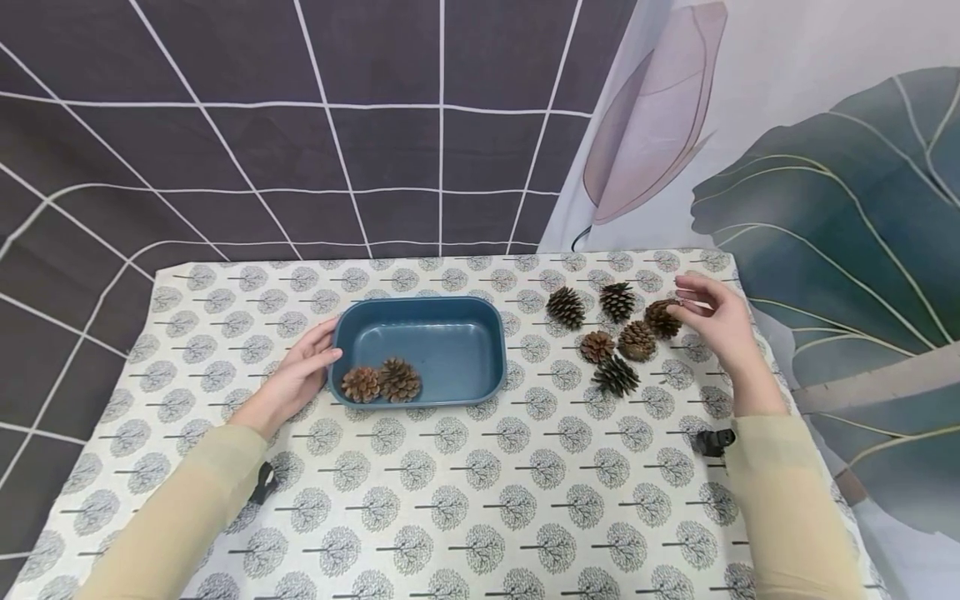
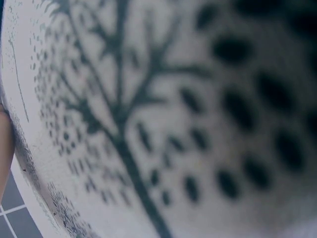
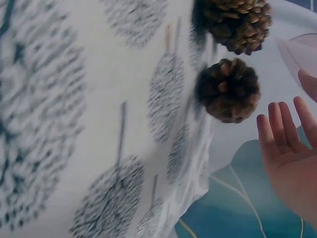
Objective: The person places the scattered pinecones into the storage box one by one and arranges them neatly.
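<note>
A blue plastic basin (image 1: 450, 310) stands on the table with two brown pine cones, a left one (image 1: 361, 384) and a right one (image 1: 401, 380), inside its near left corner. My left hand (image 1: 298, 367) rests against the basin's left side, thumb at the rim. Several more pine cones lie in a group on the right. Beside the rightmost pine cone (image 1: 663, 318) is my right hand (image 1: 716, 317), fingers extended and holding nothing. The right wrist view shows this hand (image 3: 292, 153) apart from the nearest pine cone (image 3: 230, 90). Only cloth and a sliver of skin appear in the left wrist view.
A tree-print cloth (image 1: 450, 467) covers the table. Other pine cones lie close together, among them one at the back left (image 1: 566, 308) and a dark one at the front (image 1: 617, 377). Behind the table hangs a dark gridded curtain (image 1: 375, 150).
</note>
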{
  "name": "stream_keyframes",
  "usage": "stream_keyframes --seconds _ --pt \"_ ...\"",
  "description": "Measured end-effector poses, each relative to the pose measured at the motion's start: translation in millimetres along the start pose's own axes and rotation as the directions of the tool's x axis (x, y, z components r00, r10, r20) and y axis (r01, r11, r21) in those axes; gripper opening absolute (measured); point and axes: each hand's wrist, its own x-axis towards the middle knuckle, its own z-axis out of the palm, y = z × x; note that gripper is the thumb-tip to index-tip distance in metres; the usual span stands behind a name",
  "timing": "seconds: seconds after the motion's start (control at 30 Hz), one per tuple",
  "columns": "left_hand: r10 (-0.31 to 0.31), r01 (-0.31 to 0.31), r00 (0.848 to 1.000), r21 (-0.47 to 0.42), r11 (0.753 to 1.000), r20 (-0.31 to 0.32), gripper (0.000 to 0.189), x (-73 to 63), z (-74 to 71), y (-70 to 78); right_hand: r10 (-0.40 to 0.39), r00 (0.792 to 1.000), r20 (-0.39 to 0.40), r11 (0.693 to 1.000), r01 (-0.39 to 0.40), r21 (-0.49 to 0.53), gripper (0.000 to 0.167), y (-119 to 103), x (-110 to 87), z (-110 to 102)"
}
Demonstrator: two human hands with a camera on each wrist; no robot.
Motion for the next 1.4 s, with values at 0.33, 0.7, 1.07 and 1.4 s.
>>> stream_keyframes --seconds 0.33,0.7,1.07,1.4 --pt "-0.002 0.002 1.0 -0.005 1.0 0.0 0.052 0.2 0.7 0.8 0.122 0.99 0.068 0.974 -0.106 -0.202 0.061 10.2 -6.8 -5.1" --pt "-0.022 0.022 1.0 0.022 1.0 -0.009 0.054 0.0 0.5 0.5 0.17 0.978 0.119 0.962 -0.138 -0.236 0.069 17.7 -6.3 -6.9" --pt "-0.021 0.021 1.0 0.016 1.0 -0.018 0.054 -0.6 0.5 1.4 0.14 0.982 0.125 0.962 -0.106 -0.25 0.067 25.5 -8.5 -6.2" --pt "-0.023 0.023 1.0 0.017 1.0 -0.01 0.056 -0.2 0.8 1.7 0.144 0.981 0.127 0.952 -0.103 -0.287 0.071 22.6 -10.2 -4.5"
